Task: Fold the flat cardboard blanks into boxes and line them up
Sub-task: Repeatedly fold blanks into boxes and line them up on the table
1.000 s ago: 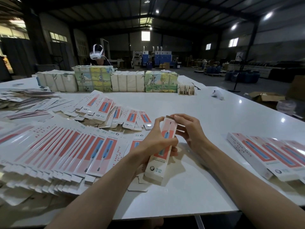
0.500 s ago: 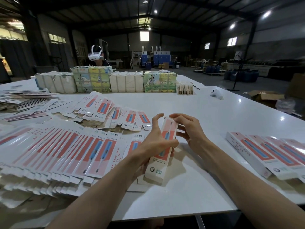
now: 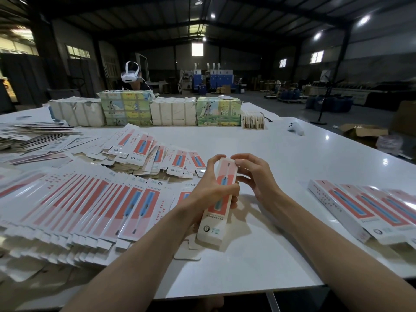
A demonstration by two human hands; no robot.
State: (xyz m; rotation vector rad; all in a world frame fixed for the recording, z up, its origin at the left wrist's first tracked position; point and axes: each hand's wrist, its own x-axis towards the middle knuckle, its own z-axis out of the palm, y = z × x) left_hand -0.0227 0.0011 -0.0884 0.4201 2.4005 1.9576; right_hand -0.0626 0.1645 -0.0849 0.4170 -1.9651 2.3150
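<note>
A long white box with a pink panel and a blue toothbrush picture [image 3: 219, 212] stands tilted over the white table [image 3: 270, 255], its lower end near the surface. My left hand [image 3: 210, 190] grips its middle, thumb over the front. My right hand [image 3: 254, 176] curls its fingertips on the box's far top end, where the flap looks folded in. A fanned spread of flat blanks [image 3: 85, 199] lies to the left. A row of folded boxes [image 3: 369, 210] lies side by side at the right.
A looser heap of blanks [image 3: 157, 156] lies behind the fan. Bundled packs [image 3: 171, 111] line the far edge, with a person in a white headset [image 3: 130, 75] behind them. A small white object [image 3: 296, 129] lies far right. The table's near edge is close.
My right hand's fingers have moved from the box's right side onto its top end, and the flap that stuck out there now looks folded in. My left hand kept its hold.
</note>
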